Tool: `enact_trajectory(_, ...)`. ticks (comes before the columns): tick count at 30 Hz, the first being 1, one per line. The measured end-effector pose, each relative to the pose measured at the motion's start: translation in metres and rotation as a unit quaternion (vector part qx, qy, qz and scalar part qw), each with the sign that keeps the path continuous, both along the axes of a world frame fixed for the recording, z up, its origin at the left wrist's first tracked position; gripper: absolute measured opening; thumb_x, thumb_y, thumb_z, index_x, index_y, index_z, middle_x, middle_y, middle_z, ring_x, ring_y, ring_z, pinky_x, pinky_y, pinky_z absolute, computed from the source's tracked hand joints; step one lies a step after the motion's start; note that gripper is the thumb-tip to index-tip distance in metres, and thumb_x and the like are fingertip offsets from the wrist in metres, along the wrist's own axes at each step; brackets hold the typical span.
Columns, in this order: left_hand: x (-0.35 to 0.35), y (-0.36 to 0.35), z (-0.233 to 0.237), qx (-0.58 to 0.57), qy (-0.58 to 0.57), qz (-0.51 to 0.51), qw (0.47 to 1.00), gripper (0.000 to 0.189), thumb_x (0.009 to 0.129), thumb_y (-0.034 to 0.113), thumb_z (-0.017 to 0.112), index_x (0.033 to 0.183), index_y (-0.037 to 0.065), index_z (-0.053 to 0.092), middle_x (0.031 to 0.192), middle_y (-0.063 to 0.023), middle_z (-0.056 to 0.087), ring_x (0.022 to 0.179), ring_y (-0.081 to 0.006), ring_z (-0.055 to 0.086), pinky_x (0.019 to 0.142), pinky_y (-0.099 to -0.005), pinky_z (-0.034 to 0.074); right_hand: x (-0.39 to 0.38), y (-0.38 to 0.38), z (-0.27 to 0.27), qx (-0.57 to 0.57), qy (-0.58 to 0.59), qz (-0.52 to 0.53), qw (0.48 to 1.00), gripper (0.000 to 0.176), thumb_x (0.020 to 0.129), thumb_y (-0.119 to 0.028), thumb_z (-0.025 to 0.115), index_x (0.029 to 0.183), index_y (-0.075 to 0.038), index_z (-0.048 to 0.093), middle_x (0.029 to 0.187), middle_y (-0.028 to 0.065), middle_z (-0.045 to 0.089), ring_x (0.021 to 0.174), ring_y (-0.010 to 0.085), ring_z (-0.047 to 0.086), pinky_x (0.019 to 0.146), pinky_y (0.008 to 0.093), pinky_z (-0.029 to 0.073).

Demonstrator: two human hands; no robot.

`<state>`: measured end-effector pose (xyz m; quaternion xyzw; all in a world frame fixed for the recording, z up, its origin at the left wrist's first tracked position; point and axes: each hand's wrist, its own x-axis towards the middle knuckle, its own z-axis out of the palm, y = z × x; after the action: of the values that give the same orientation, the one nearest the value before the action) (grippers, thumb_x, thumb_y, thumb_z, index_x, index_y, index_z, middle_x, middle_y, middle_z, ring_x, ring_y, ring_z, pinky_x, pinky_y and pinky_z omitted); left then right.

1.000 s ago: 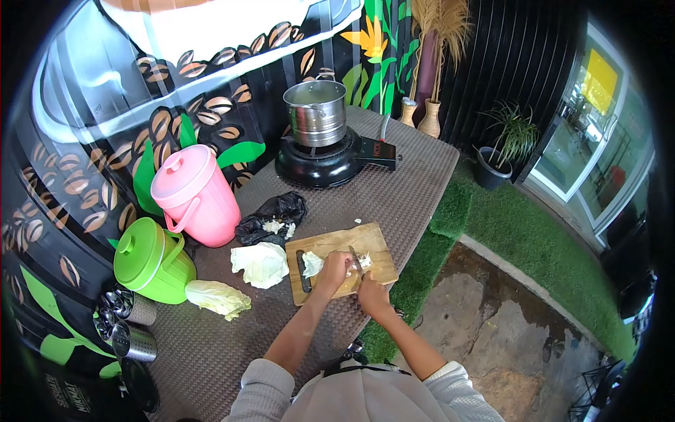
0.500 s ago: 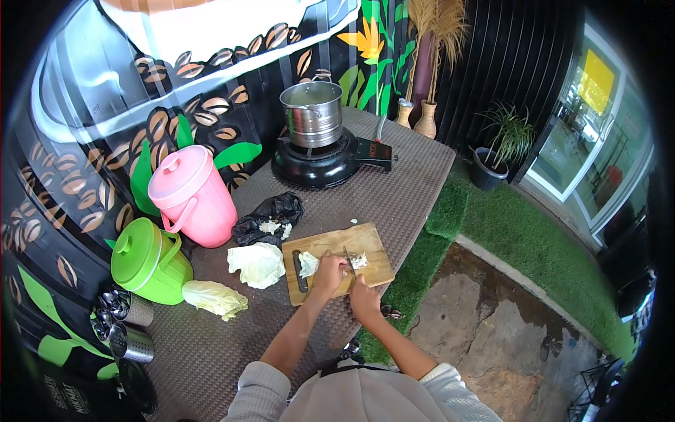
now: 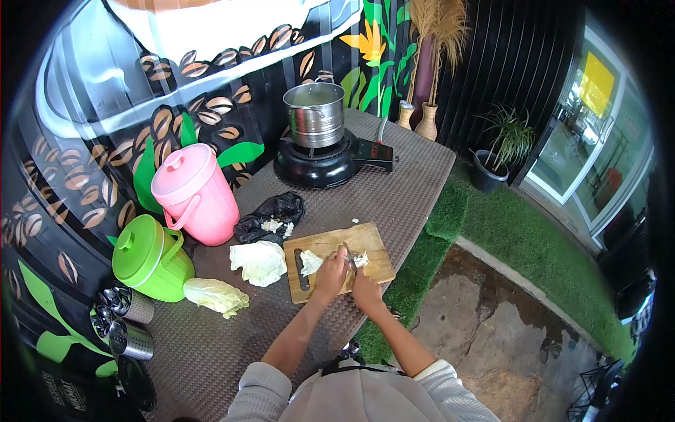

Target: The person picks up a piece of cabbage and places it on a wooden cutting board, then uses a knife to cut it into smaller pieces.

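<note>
A wooden cutting board [image 3: 376, 243] lies near the table's edge in front of me. My right hand [image 3: 366, 292] is closed around a knife, its handle mostly hidden in the fist and its narrow blade [image 3: 347, 250] rising beside my left fingers. My left hand [image 3: 330, 276] is closed over a piece of cabbage and presses it to the board; a pale part of this cabbage [image 3: 310, 262] sticks out on its left. Chopped white shreds [image 3: 361, 260] lie just right of the blade. Left of the board rest a larger piece of cabbage [image 3: 260, 263] and an elongated yellowish cabbage [image 3: 216, 296].
A black plastic bag [image 3: 271, 213] with scraps lies behind the board. Farther back, a steel pot [image 3: 313, 121] stands on a black portable stove [image 3: 316, 167]. Pink [image 3: 200, 200] and green [image 3: 153, 260] lidded jugs and metal utensil holders [image 3: 131, 341] line the left side.
My right hand has shifted slightly, and the knife blade is at a different angle by my left fingers. The left hand stays on the cabbage. The whole view has moved a little.
</note>
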<state>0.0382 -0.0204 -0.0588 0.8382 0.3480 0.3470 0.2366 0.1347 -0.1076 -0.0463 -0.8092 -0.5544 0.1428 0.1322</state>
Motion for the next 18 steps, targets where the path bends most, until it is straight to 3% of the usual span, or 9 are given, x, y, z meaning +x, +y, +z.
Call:
enact_trajectory(3,0.002,-0.002,0.0,0.011,0.013,0.021,1.0,0.025,0.081,0.001,0.057,0.1,0.004,0.041,0.081,-0.0162,0.059,0.079,-0.0349,0.061,0.067,-0.0427,0.045,0.006,0.001,0.007,0.002,-0.024,0.031,0.999,0.032,0.086,-0.018,0.051,0.109,0.003,0.046,0.078,0.0187,0.066,0.077,0.0338,0.068,0.063,0.0415,0.055)
enact_trajectory(6,0.0,-0.001,-0.002,-0.006,0.022,0.022,0.999,0.025,0.081,0.0,0.057,0.1,0.004,0.042,0.084,-0.0163,0.059,0.078,-0.0339,0.061,0.067,-0.0423,0.045,-0.007,-0.008,0.0,-0.014,0.013,0.016,1.0,0.028,0.09,-0.024,0.048,0.103,0.001,0.044,0.08,0.0252,0.064,0.075,0.0373,0.066,0.064,0.046,0.053)
enact_trajectory(9,-0.002,-0.002,-0.002,0.018,0.002,-0.006,1.0,0.024,0.081,0.0,0.056,0.1,0.004,0.042,0.085,-0.0164,0.057,0.077,-0.0334,0.062,0.066,-0.042,0.046,-0.016,-0.008,-0.013,-0.014,-0.008,-0.032,0.999,0.028,0.09,-0.023,0.049,0.103,0.001,0.044,0.078,0.024,0.065,0.072,0.0371,0.066,0.061,0.0445,0.054)
enact_trajectory(11,-0.004,-0.004,0.003,-0.007,-0.037,-0.022,0.999,0.022,0.08,0.0,0.057,0.097,0.004,0.044,0.085,-0.0163,0.057,0.077,-0.034,0.062,0.066,-0.0417,0.046,-0.01,-0.001,-0.008,0.03,-0.032,-0.001,0.999,0.032,0.086,-0.016,0.05,0.11,0.005,0.044,0.076,0.018,0.066,0.07,0.0321,0.068,0.061,0.0395,0.055)
enact_trajectory(15,-0.003,0.004,-0.002,0.037,-0.023,-0.011,0.999,0.02,0.079,0.0,0.059,0.092,0.004,0.045,0.084,-0.0165,0.056,0.074,-0.035,0.061,0.063,-0.0416,0.045,0.004,-0.002,0.004,0.0,-0.024,0.04,0.999,0.038,0.087,-0.016,0.049,0.116,0.006,0.041,0.077,0.018,0.066,0.07,0.0317,0.068,0.06,0.0399,0.055)
enact_trajectory(18,0.001,0.004,-0.001,0.023,0.006,-0.013,1.0,0.019,0.078,0.003,0.061,0.09,0.005,0.046,0.08,-0.0148,0.056,0.076,-0.0358,0.059,0.065,-0.045,0.047,-0.009,-0.012,-0.004,0.007,-0.036,0.011,0.999,0.029,0.088,-0.017,0.048,0.108,0.004,0.043,0.076,0.018,0.066,0.069,0.0322,0.068,0.058,0.0399,0.055)
